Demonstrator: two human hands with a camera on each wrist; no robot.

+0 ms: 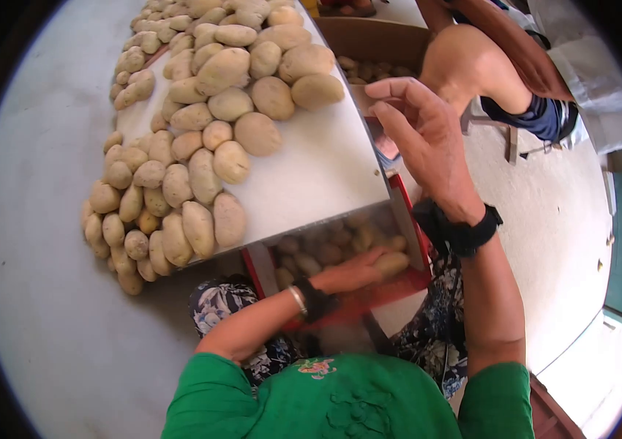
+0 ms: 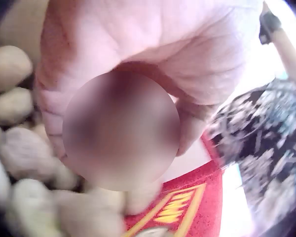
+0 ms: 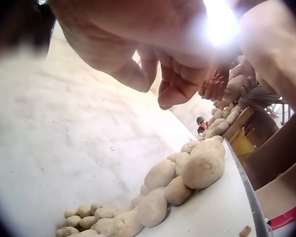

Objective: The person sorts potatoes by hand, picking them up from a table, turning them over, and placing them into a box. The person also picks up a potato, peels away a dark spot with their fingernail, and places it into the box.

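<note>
My left hand (image 1: 351,274) is down in a red-rimmed box (image 1: 419,282) of potatoes below the table edge. Its fingers curl round a potato (image 1: 391,264) near the box's right end. In the left wrist view a round blur covers what lies under the palm of the left hand (image 2: 153,39). My right hand (image 1: 428,132) is raised beside the table's right edge, thumb and fingers bent and apart, holding nothing. In the right wrist view, the right hand (image 3: 143,54) hangs above the row of potatoes (image 3: 160,175) on the white tabletop (image 3: 212,212).
Many potatoes (image 1: 227,69) cover the left and far parts of the white table (image 1: 311,172). Beyond its right edge stands a cardboard box (image 1: 399,36) holding more potatoes. Another person's bent knee (image 1: 465,58) is close to my right hand. A low stool (image 1: 505,135) stands on the floor.
</note>
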